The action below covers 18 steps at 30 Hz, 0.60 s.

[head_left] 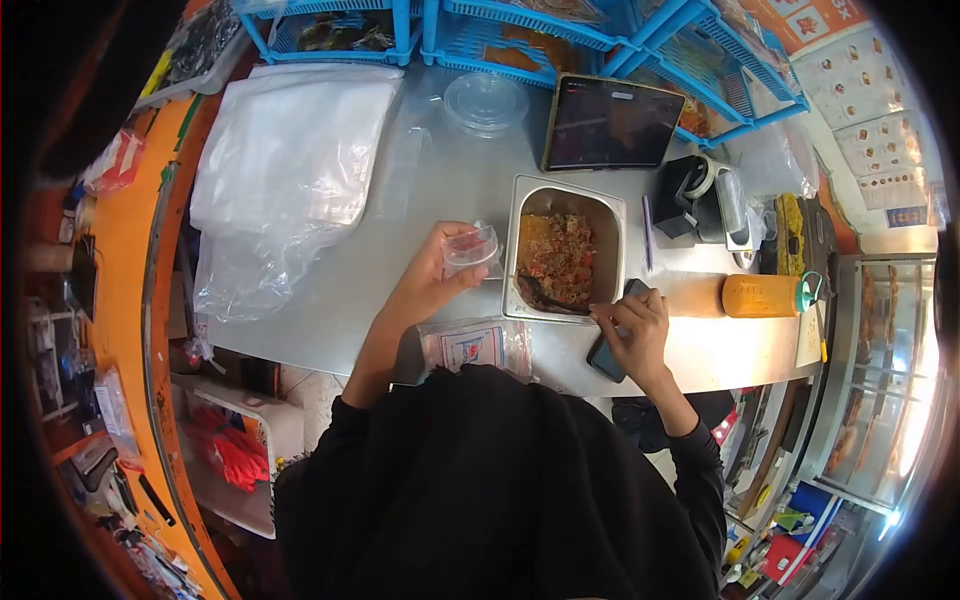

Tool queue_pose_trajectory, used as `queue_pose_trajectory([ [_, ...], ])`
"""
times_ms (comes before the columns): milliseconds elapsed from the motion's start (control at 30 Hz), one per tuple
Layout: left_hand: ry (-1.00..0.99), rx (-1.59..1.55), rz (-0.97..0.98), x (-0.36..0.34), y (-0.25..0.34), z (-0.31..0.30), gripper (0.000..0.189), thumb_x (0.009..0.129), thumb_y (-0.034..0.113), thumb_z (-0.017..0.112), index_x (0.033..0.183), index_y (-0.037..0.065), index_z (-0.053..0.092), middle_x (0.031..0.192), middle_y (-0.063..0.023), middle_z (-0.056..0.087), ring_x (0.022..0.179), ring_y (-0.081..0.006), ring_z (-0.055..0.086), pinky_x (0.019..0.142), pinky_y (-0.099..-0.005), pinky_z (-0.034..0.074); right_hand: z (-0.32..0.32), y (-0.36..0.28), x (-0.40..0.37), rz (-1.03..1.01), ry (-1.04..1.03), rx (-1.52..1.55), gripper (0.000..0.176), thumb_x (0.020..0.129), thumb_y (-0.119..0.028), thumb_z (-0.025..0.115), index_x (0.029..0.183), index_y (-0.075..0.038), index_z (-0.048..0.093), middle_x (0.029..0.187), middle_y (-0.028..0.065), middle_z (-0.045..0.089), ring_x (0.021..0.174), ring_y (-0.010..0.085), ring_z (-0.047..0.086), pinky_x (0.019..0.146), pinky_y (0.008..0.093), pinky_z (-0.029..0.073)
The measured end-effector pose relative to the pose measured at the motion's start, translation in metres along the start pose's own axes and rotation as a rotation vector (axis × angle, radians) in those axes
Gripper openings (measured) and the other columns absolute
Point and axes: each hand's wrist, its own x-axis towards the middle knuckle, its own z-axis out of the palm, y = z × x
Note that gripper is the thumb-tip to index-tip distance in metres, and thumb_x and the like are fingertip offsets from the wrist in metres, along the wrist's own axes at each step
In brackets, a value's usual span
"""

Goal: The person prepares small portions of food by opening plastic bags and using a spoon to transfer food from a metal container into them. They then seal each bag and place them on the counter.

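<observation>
My left hand [437, 278] is closed around a small clear plastic cup [468, 250], tilted a little beside the metal pan. In my right hand [637, 335] is the handle of a black spoon [545, 298], whose head dips into the food at the pan's near left corner. The steel pan [617, 225] holds a chunky reddish-brown relish [560, 250] with orange oil along its left side. Under my right hand lies a dark phone [606, 360], partly covered by it. Close to my left forearm is a printed clear plastic packet [472, 347].
Clear round lids or bowls [486, 102], a tablet [615, 122] and blue racks [340, 55] line the back. White plastic bags [290, 150] cover the left side. At right stand a black device [690, 200] and an orange bottle [760, 296] with a green cap.
</observation>
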Motion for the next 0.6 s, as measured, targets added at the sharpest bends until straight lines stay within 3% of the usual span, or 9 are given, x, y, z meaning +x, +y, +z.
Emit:
queue_pose_trajectory([
  [67,0.006,-0.016,0.007,0.001,0.001,-0.001,0.044,0.077,0.011,0.061,0.113,0.004,0.036,0.109,-0.0083,0.045,0.103,-0.0150,0.043,0.085,-0.0269,0.037,0.005,0.006,-0.003,0.311,-0.059,0.208,0.008,0.067,-0.014,0.065,0.074,-0.012,0.065,0.060,-0.0012,0.054,0.062,0.0178,0.042,0.060,0.0297,0.033],
  [100,0.022,-0.024,0.011,0.001,0.001,-0.002,0.044,0.077,0.012,0.061,0.113,0.004,0.037,0.109,-0.0083,0.045,0.103,-0.0145,0.044,0.082,-0.0264,0.039,0.012,0.016,-0.010,0.310,-0.059,0.209,0.008,0.067,-0.014,0.065,0.074,-0.012,0.065,0.060,-0.0012,0.054,0.062,0.0178,0.042,0.060,0.0297,0.033],
  [167,0.037,-0.034,0.017,0.001,0.001,-0.003,0.043,0.077,0.012,0.060,0.114,0.004,0.037,0.109,-0.0082,0.045,0.102,-0.0140,0.044,0.080,-0.0258,0.041,0.026,0.040,-0.024,0.735,-0.078,0.711,0.009,0.072,-0.015,0.063,0.076,-0.007,0.063,0.062,-0.0001,0.057,0.061,0.0131,0.045,0.060,0.0260,0.035],
  [200,0.060,-0.031,0.015,0.001,0.002,-0.004,0.043,0.078,0.012,0.059,0.114,0.005,0.037,0.108,-0.0081,0.046,0.101,-0.0135,0.045,0.076,-0.0255,0.042,0.022,0.041,-0.023,0.733,-0.080,0.710,0.009,0.072,-0.015,0.063,0.076,-0.007,0.063,0.062,-0.0001,0.057,0.061,0.0131,0.045,0.060,0.0260,0.035],
  [267,0.087,-0.027,0.014,0.001,0.003,-0.005,0.043,0.079,0.012,0.058,0.114,0.005,0.037,0.107,-0.0080,0.046,0.100,-0.0130,0.045,0.073,-0.0253,0.044,0.010,0.039,-0.021,0.961,-0.126,0.979,0.012,0.076,-0.016,0.061,0.078,-0.004,0.061,0.069,0.0003,0.059,0.061,0.0069,0.045,0.059,0.0205,0.034],
  [333,0.113,-0.052,0.001,0.000,0.006,-0.003,0.042,0.079,0.015,0.057,0.115,0.006,0.037,0.103,-0.0047,0.047,0.094,-0.0120,0.047,0.070,-0.0265,0.045,0.011,0.041,-0.026,0.960,-0.092,1.001,0.015,0.076,-0.016,0.062,0.079,-0.002,0.060,0.068,-0.0021,0.056,0.060,0.0038,0.044,0.056,0.0174,0.033],
  [467,0.146,-0.096,0.017,0.002,0.007,0.000,0.038,0.081,0.011,0.055,0.114,0.006,0.037,0.102,-0.0065,0.049,0.091,-0.0117,0.049,0.069,-0.0253,0.045,0.013,0.053,-0.041,1.012,-0.126,0.967,0.013,0.076,-0.014,0.062,0.076,-0.001,0.059,0.066,-0.0037,0.053,0.060,0.0035,0.043,0.054,0.0174,0.032],
  [600,0.156,-0.054,0.109,0.006,-0.001,0.001,0.027,0.081,0.010,0.054,0.104,0.007,0.039,0.094,-0.0044,0.050,0.087,-0.0092,0.049,0.066,-0.0235,0.045,0.014,0.053,-0.045,0.958,-0.084,0.976,0.013,0.077,-0.013,0.061,0.075,0.000,0.059,0.064,-0.0048,0.051,0.059,0.0024,0.041,0.053,0.0182,0.032],
])
